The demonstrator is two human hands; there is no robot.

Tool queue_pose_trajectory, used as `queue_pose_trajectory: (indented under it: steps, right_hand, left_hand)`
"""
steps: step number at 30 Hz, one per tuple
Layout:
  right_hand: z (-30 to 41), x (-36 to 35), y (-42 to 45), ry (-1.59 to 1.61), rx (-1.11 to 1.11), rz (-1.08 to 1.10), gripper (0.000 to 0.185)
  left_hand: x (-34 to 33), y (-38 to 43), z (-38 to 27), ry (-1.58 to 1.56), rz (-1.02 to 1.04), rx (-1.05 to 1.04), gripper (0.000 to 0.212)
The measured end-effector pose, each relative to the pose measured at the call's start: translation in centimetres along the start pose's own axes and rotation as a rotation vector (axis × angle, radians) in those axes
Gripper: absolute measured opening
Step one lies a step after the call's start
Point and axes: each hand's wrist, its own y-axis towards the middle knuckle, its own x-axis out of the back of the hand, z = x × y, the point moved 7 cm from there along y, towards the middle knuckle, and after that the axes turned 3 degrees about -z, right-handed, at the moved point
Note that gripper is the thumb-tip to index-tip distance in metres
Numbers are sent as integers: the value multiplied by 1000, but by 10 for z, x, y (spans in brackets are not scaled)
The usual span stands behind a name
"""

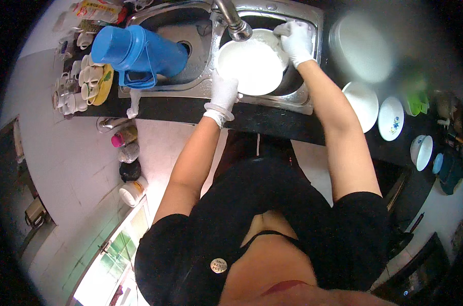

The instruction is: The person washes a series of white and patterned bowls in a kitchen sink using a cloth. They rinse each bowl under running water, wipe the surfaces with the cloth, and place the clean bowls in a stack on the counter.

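Observation:
Over the right basin point(292, 86) of a steel double sink, my left hand point(224, 90) in a white glove grips the near left rim of a round white dish point(250, 69). Behind that dish, partly hidden by it, is another pale dish point(271, 40) with a wet look. My right hand point(297, 40), also in a white glove, is at the back right of the basin, beside the pale dish. Its fingers are bent, and whether they hold anything is unclear. The metal faucet point(235, 25) hangs above the back edge of the white dish.
A blue thermos jug point(155, 53) lies tilted across the left basin point(170, 34). Several cups point(90, 76) and a yellow tray point(105, 86) crowd the counter's left end. To the right stand a large pale round vessel point(361, 48), blurred, a white bowl point(363, 107) and a flowered dish point(391, 118).

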Motion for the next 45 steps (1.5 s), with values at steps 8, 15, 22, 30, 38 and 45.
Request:
queue_pose_trajectory:
  steps: [8, 15, 22, 30, 38, 45]
  right_hand:
    - [8, -23, -34, 185, 182, 203, 40]
    - [9, -34, -28, 124, -114, 167, 50]
    - [0, 22, -28, 833, -612, 310, 72]
    - [-1, 101, -95, 894, -591, 259, 51]
    - [-79, 153, -192, 732, -680, 171, 29]
    - [-130, 185, -258, 645, -888, -80, 22]
  left_hand:
    - [-6, 5, 3, -101, -3, -71, 38]
    - [2, -1, -15, -58, 33, -89, 30]
    - [-40, -35, 42, -1090, 695, 818, 32]
    - [-89, -43, 17, -936, 644, 464, 27]
    - [-132, -62, -12, -194, 664, 27, 30]
    - [-163, -87, 4, -195, 863, 177, 48]
